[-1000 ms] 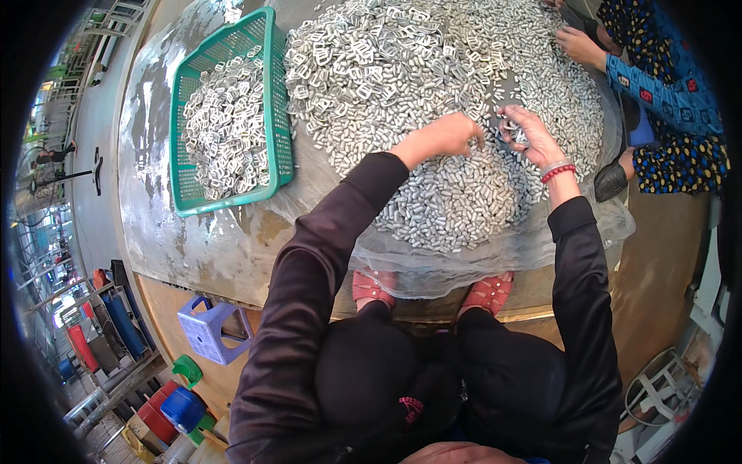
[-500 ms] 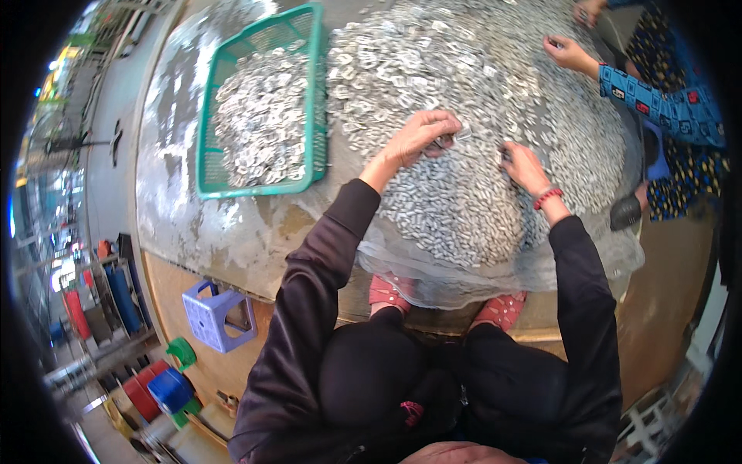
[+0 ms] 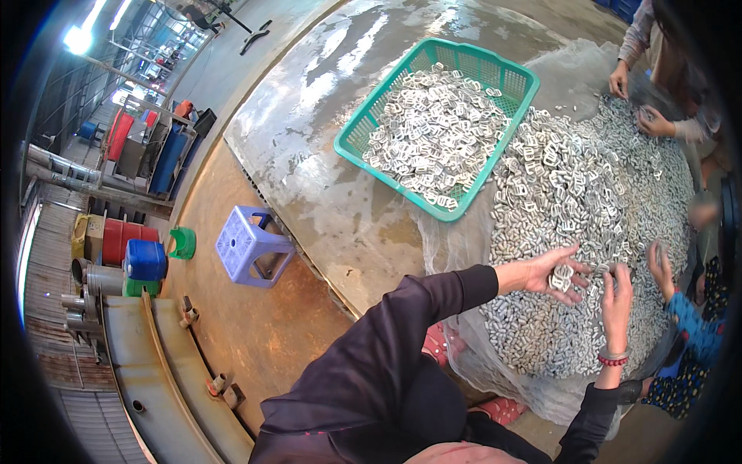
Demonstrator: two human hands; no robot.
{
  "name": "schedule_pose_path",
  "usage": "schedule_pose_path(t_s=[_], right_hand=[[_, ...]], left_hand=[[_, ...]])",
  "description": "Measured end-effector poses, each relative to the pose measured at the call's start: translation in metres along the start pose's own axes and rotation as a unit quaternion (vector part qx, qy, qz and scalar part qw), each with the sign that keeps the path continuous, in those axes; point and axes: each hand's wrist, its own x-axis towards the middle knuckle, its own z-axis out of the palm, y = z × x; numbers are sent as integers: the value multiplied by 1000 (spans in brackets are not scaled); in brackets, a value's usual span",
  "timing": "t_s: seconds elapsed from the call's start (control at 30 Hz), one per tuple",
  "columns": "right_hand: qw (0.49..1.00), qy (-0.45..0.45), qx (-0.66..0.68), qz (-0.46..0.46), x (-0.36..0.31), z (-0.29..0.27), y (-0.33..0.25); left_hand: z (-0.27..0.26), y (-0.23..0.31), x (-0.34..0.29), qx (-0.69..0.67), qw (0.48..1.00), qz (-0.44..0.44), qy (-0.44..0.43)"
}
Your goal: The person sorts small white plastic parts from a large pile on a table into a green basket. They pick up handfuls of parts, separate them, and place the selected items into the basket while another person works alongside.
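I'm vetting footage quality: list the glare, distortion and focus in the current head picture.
Head view throughout: a lamp at upper left is blown out; pale glare streaks the table; fisheye rounds the frame into black corners; the metal pieces in the green basket look fairly sharp.

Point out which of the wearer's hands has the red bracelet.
The right hand: the red bracelet circles its wrist. The left hand has a bare wrist and buckles on its palm.

Bright overall. Glowing white tube lamp [image 3: 79, 39] flares, upper left; glare streaks smooth grey platform [image 3: 325, 170]. Small silvery capsule-shaped pieces [image 3: 533, 336] fairly sharp. Fisheye bends straight edges; rim black.
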Motion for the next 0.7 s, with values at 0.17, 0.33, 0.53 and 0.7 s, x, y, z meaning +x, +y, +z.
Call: schedule_pose_path(t_s=[0.17, 0.33, 0.53, 0.7], right_hand=[[950, -94, 178, 240, 10, 12, -12], [968, -207, 115, 79, 12, 7, -51], [996, -29, 86, -26, 19, 5, -67], [981, 39, 124, 144, 10, -24, 17]], left_hand=[[0, -6, -7, 15, 999, -8, 41], [16, -5, -19, -44, 996, -1, 82], [21, -11, -25, -41, 970, 142, 194], [-2, 85, -70, -126, 958, 256, 14]])
